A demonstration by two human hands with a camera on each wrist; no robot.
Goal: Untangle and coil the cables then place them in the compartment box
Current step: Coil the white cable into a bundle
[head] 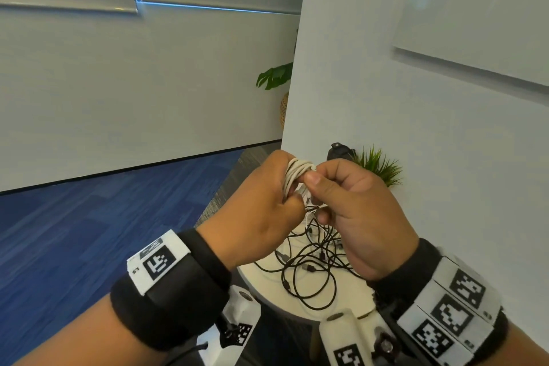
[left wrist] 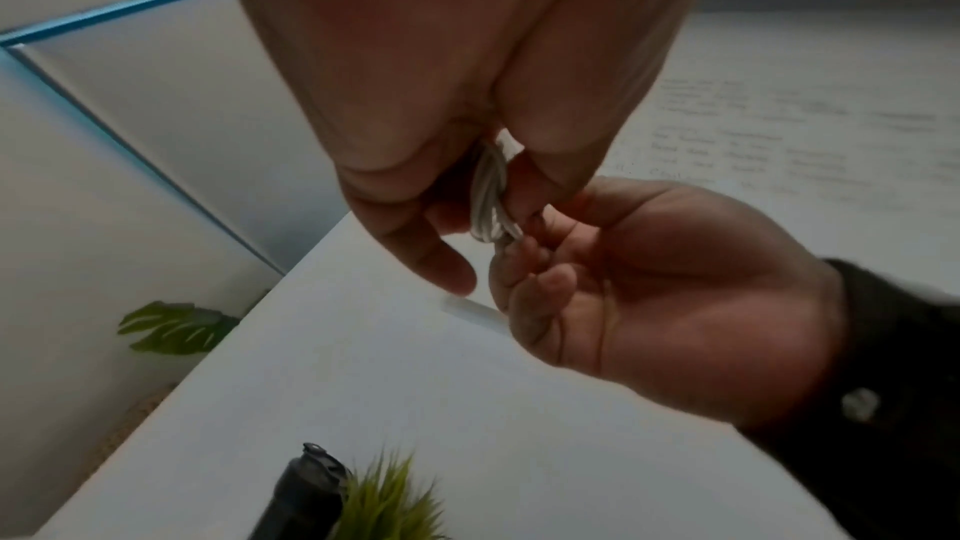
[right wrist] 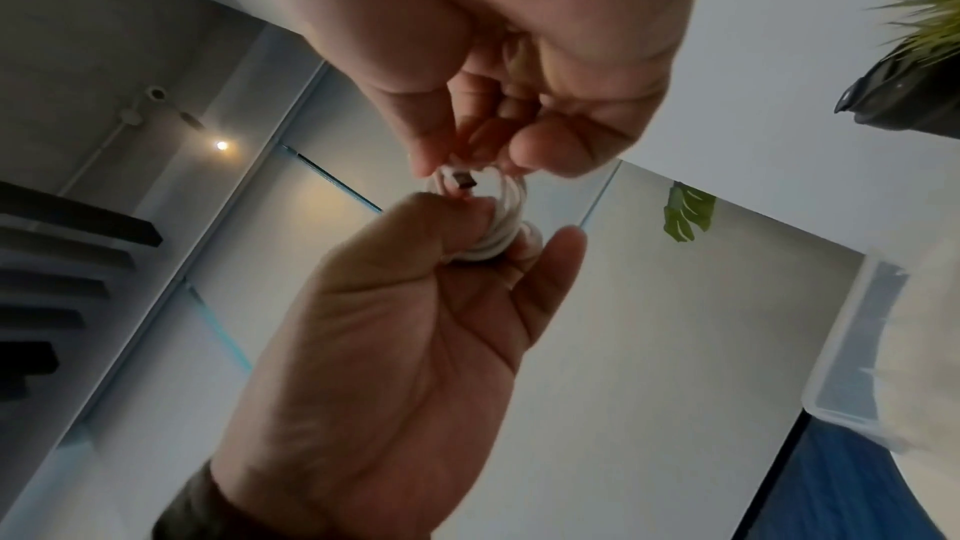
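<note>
While the white cable coil sits at frame centre, lifted above the table, left hand grips the loops so they don't spring apart; right hand pinches the connector end, likely to tuck it. Black cables lie tangled on the white table below. Compartment box at right edge of right wrist view.

A coiled cable was held between the left hand and the right hand, above a table. A tangle of cables was spread on the table below the hands. A small plant was placed at the far side, right of a dark object.
</note>
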